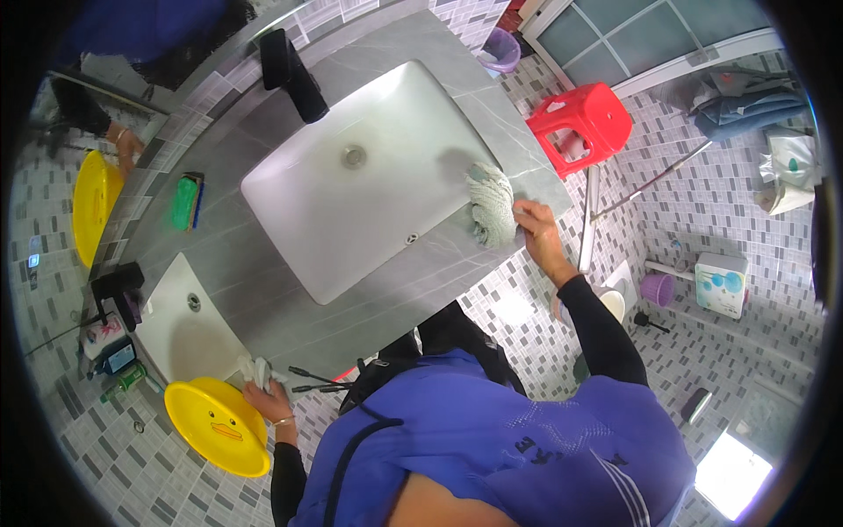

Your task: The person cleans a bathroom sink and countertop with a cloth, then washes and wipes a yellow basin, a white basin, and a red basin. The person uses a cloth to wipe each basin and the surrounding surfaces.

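Bunched and pale grey, a cloth [492, 205] lies across the right rim of the white rectangular sink [369, 197] and onto the grey stone countertop. My right hand [543, 237] pinches the cloth's right edge with its fingertips. At the lower left, my left hand [269, 400] grips a crumpled white cloth [259, 372] near the counter's end. That hand is right against the side of a tilted yellow basin [217, 425] with a duck face inside it; whether its fingers also hold the basin is hidden.
A black faucet [296, 79] overhangs the sink. A green sponge [188, 203] lies on the countertop [309, 336]. Beside a smaller white sink [191, 329] stand several bottles [118, 359]. On the tiled floor to the right are a red plastic stool [579, 128] and a mop pole [652, 181].
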Demonstrator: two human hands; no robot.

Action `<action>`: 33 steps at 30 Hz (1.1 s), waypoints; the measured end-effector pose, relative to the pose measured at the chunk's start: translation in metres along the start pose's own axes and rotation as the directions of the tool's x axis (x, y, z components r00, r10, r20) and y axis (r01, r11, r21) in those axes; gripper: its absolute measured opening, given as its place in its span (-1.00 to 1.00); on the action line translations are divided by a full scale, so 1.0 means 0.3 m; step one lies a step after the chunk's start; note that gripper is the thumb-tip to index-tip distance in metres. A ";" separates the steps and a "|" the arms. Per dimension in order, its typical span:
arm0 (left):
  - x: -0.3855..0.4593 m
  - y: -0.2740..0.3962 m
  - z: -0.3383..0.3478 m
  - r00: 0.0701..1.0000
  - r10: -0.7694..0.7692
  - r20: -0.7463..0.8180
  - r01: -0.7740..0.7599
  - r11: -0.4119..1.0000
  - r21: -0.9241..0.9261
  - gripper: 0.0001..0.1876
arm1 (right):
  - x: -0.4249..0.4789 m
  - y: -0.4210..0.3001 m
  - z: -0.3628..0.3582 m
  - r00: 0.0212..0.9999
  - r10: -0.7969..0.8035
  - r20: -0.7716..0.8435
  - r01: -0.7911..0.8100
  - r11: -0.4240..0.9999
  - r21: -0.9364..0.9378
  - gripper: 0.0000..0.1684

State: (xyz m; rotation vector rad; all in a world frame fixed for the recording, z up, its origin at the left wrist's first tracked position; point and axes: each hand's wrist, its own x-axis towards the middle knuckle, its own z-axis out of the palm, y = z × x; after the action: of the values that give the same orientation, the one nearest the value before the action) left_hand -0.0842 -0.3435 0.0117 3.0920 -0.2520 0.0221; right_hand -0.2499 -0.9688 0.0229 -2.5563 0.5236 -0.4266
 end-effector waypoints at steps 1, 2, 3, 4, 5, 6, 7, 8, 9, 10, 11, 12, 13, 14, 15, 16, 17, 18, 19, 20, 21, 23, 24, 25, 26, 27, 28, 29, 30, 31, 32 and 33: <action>0.030 0.011 -0.039 0.999 0.023 0.040 -0.024 1.000 0.013 -0.51 | -0.015 -0.007 0.015 1.000 0.023 -0.011 -0.022 0.999 0.049 -0.50; 0.078 0.059 -0.115 0.996 0.045 0.082 -0.047 0.998 0.030 -0.53 | 0.004 -0.011 0.002 0.999 -0.001 -0.043 0.003 0.999 0.049 -0.52; 0.125 0.104 -0.176 0.991 0.057 0.123 -0.063 0.997 0.048 -0.54 | 0.048 0.001 -0.014 0.997 -0.029 -0.071 0.033 0.998 0.052 -0.54; 0.180 0.146 -0.195 0.988 0.134 0.075 -0.116 0.973 -0.201 -0.55 | 0.075 0.066 -0.011 0.962 -0.085 -0.259 0.067 0.995 -0.075 -0.57; 0.249 0.201 -0.210 0.980 0.201 0.011 -0.176 0.883 -0.436 -0.54 | 0.098 0.136 -0.038 0.954 0.070 -0.292 -0.062 0.997 0.038 -0.58; 0.312 0.285 -0.246 0.957 0.281 0.068 -0.188 0.784 -0.592 -0.55 | 0.139 0.096 -0.069 0.945 0.159 -0.286 -0.174 0.984 -0.026 -0.57; 0.377 0.410 -0.264 0.916 0.386 0.112 -0.182 0.646 -0.741 -0.55 | 0.131 0.119 -0.064 0.948 0.131 -0.291 -0.173 0.977 -0.124 -0.58; 0.415 0.540 -0.271 0.874 0.478 0.088 -0.247 0.593 -0.767 -0.55 | 0.122 0.111 -0.041 0.945 0.134 -0.300 -0.185 0.971 -0.150 -0.57; 0.448 0.732 -0.321 0.790 0.589 0.171 -0.259 0.572 -0.778 -0.54 | 0.097 0.106 -0.035 0.938 0.143 -0.315 -0.210 0.959 -0.190 -0.57; 0.449 0.861 -0.299 0.743 0.600 0.295 -0.113 0.547 -0.829 -0.51 | 0.097 0.084 -0.008 0.940 0.135 -0.313 -0.205 0.958 -0.200 -0.56; 0.435 1.015 -0.280 0.652 0.701 0.287 0.078 0.315 -0.946 -0.45 | 0.090 0.054 0.017 0.943 0.126 -0.307 -0.198 0.956 -0.217 -0.55; 0.450 1.161 -0.247 0.545 0.836 0.062 -0.365 0.303 -0.880 -0.38 | 0.083 0.027 0.036 0.945 0.118 -0.305 -0.196 0.950 -0.241 -0.54; 0.429 1.275 -0.167 0.579 0.795 0.182 -0.361 0.450 -0.817 -0.31 | 0.097 -0.008 0.056 0.949 0.122 -0.292 -0.197 0.950 -0.242 -0.52; 0.416 1.400 -0.109 0.565 0.747 0.351 -0.336 0.596 -0.729 -0.19 | 0.105 -0.041 0.070 0.954 0.126 -0.273 -0.196 0.948 -0.249 -0.51; 0.396 1.530 -0.155 0.550 0.660 0.512 -0.340 0.737 -0.584 -0.03 | 0.098 -0.050 0.069 0.955 0.141 -0.259 -0.212 0.940 -0.269 -0.50; 0.357 1.616 -0.173 0.547 0.663 0.511 -0.366 0.739 -0.566 0.00 | 0.084 -0.038 0.060 0.952 0.143 -0.271 -0.223 0.930 -0.292 -0.49; 0.329 1.670 -0.177 0.549 0.658 0.515 -0.387 0.746 -0.541 0.04 | 0.081 -0.050 0.051 0.950 0.139 -0.280 -0.222 0.931 -0.291 -0.50; 0.294 1.707 -0.165 0.576 0.673 0.464 -0.401 0.727 -0.557 0.01 | 0.068 -0.066 0.040 0.946 0.146 -0.288 -0.233 0.927 -0.295 -0.50; 0.259 1.724 -0.148 0.605 0.681 0.412 -0.417 0.712 -0.564 -0.01 | 0.056 -0.085 0.043 0.942 0.154 -0.297 -0.243 0.926 -0.290 -0.51; 0.243 1.731 -0.129 0.634 0.685 0.359 -0.433 0.699 -0.569 -0.03 | 0.044 -0.096 0.064 0.928 0.183 -0.325 -0.274 0.925 -0.261 -0.55; 0.244 1.723 -0.084 0.636 0.699 0.325 -0.400 0.660 -0.635 -0.06 | 0.040 -0.129 0.081 0.924 0.210 -0.320 -0.296 0.923 -0.247 -0.58; 0.248 1.696 0.002 0.650 0.717 0.251 -0.327 0.562 -0.760 -0.12 | 0.036 -0.200 0.103 0.917 0.256 -0.306 -0.331 0.916 -0.226 -0.64; 0.252 1.676 -0.005 0.669 0.698 0.254 -0.187 0.489 -0.852 -0.21 | -0.001 -0.170 0.144 0.906 0.217 -0.364 -0.322 0.911 -0.259 -0.70; 0.271 1.634 -0.053 0.625 0.667 0.404 0.038 0.491 -0.870 -0.23 | -0.038 -0.155 0.200 0.862 0.366 -0.350 -0.414 0.907 -0.071 -0.74; 0.298 1.581 -0.076 0.615 0.654 0.441 0.127 0.469 -0.874 -0.25 | -0.066 -0.162 0.257 0.788 0.553 -0.269 -0.440 0.813 0.382 -0.82; 0.346 1.490 0.022 0.601 0.683 0.415 0.198 0.376 -0.905 -0.27 | -0.064 -0.215 0.319 0.774 0.600 -0.204 -0.428 0.733 0.529 -0.85; 0.400 1.374 0.069 0.552 0.783 0.286 0.320 0.118 -0.940 -0.33 | -0.057 -0.292 0.326 0.949 0.016 -0.316 -0.059 0.990 -0.128 -0.88; 0.458 1.271 -0.059 0.469 0.804 0.364 0.362 0.201 -0.910 -0.37 | -0.048 -0.369 0.314 0.977 0.008 -0.214 -0.009 1.000 -0.008 -0.80; 0.482 1.164 -0.172 0.562 0.704 0.434 0.364 0.261 -0.894 -0.38 | -0.020 -0.443 0.298 0.981 -0.010 -0.194 0.056 0.970 0.236 -0.73; 0.512 1.055 -0.239 0.663 0.609 0.435 0.233 0.384 -0.893 -0.33 | -0.009 -0.433 0.296 0.998 -0.027 -0.051 0.042 0.946 0.322 -0.66; 0.522 0.923 -0.264 0.721 0.530 0.446 0.218 0.438 -0.872 -0.33 | -0.006 -0.344 0.303 0.983 -0.110 -0.144 0.131 0.980 0.146 -0.65; 0.500 0.829 -0.320 0.811 0.450 0.375 0.218 0.362 -0.906 -0.35 | 0.009 -0.203 0.264 1.000 -0.011 0.000 0.010 0.985 -0.171 -0.62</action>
State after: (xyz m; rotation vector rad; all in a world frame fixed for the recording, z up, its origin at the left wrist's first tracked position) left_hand 0.0224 -0.6092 0.1197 1.7806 -0.3489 -0.7950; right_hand -0.1997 -0.8890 -0.0105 -2.7247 0.5697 -0.4018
